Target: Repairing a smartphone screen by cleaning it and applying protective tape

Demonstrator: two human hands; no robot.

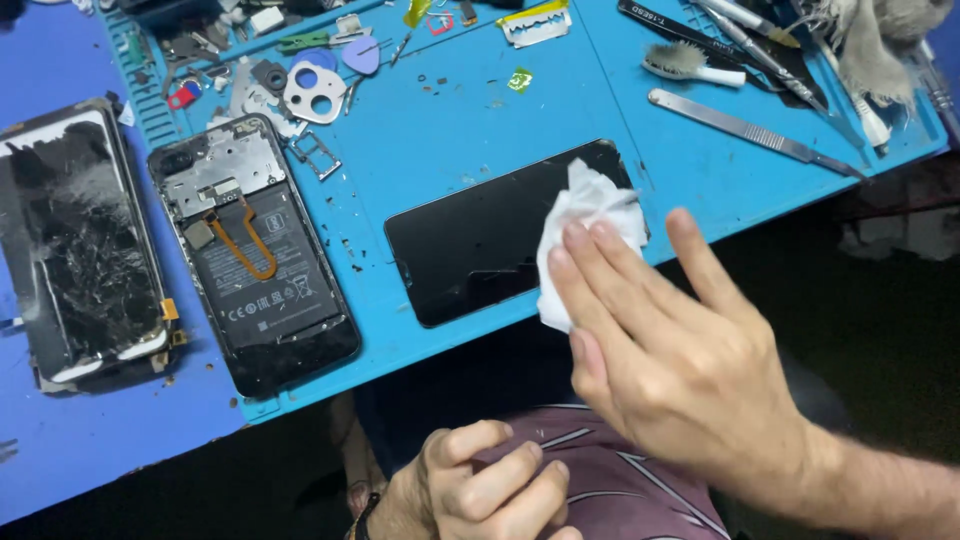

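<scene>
here the black glass screen point(490, 245) lies flat on the blue work mat point(450, 130), near its front edge and tilted a little, face up so its whole surface can be reached. a crumpled white tissue point(585, 225) sits on the screen's right end, and the right hand point(670, 350) presses it down with flat, nearly straight fingers point(580, 260), palm low, the way one holds a wipe against glass rather than pinching it; the thumb side is hidden, so a true grip cannot be told. the left hand point(480, 480) rests off the mat, down by the lap, curled into a loose fist and holding nothing that shows. just left of the screen, apart from it, an opened phone body point(255, 255) lies back-up with its battery and an orange flex cable exposed, laid flat so the insides stay in reach. farther left, on the darker blue surface, a cracked old display point(80, 240) lies set aside, well apart from the clean one. along the mat's far edge small parts cluster: a metal camera plate point(315, 95), a blue pick point(362, 55), a sim tray point(315, 155). to the right lie a small brush point(690, 65), a long metal scalpel point(750, 130) and a rag point(880, 40), kept clear of the glass.
</scene>
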